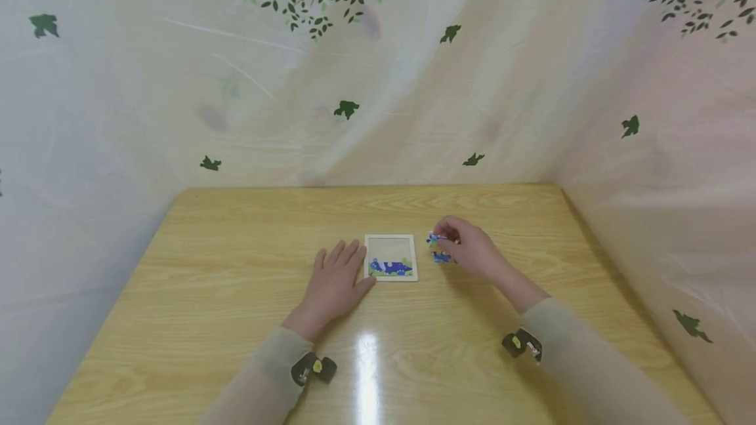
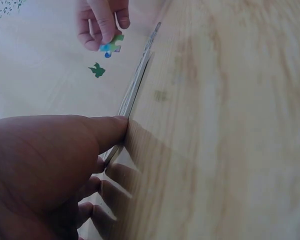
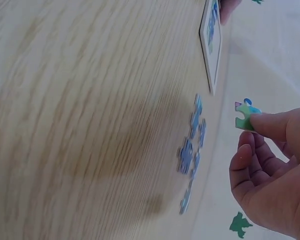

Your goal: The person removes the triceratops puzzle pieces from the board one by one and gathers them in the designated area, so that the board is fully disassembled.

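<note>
My left hand (image 1: 333,287) lies flat with straight fingers on the table, its thumb and fingertips against the left edge of a small white-framed jigsaw tray (image 1: 415,261). Fitted pieces (image 1: 391,269) fill the tray's lower part with a dark blue animal on green; its upper part is bare. To the right of the tray, my right hand (image 1: 472,251) pinches a green and light-blue jigsaw piece (image 3: 244,120) between thumb and fingers, raised above the table. Below that hand, several loose blue pieces (image 3: 186,156) lie on the wood, partly hidden by it in the head view.
The wooden table (image 1: 236,228) reaches back to a pale hanging sheet (image 1: 401,84) printed with green leaves, which also closes off both sides. Each sleeve cuff carries a small dark wrist camera (image 1: 522,344).
</note>
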The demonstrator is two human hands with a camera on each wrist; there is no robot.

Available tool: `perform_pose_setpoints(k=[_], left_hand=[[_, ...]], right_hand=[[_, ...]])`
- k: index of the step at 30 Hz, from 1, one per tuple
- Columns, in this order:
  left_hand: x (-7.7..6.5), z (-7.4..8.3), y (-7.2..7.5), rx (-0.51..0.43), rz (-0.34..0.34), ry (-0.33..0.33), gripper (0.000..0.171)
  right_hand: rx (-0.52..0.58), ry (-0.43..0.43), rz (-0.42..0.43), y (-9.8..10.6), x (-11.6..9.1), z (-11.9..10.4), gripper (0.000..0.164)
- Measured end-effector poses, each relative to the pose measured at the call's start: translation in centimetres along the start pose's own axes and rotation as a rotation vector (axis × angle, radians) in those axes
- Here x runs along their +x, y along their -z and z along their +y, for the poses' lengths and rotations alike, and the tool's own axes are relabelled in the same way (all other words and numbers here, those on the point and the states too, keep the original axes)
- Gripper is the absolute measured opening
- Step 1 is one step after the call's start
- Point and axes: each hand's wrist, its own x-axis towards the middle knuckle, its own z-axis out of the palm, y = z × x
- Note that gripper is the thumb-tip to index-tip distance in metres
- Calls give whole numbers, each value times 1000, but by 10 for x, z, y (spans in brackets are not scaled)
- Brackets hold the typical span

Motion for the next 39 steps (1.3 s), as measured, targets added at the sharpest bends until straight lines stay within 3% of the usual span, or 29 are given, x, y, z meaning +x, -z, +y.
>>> perform_pose_setpoints(k=[16,21,25,39], left_hand=[[-1,-1,0,-17,1,-1,75],[-1,0,1,-12,1,2,74],[-1,0,2,-32,3,2,74],[-2,2,4,-17,0,-1,73]], right_hand=[[-38,-4,20,26,-13,29,18],[-48,-51,14,34,-16,40,20],[-62,-89,6,37,-17,47,20],[-76,-67,-43,47,-23,65,12]])
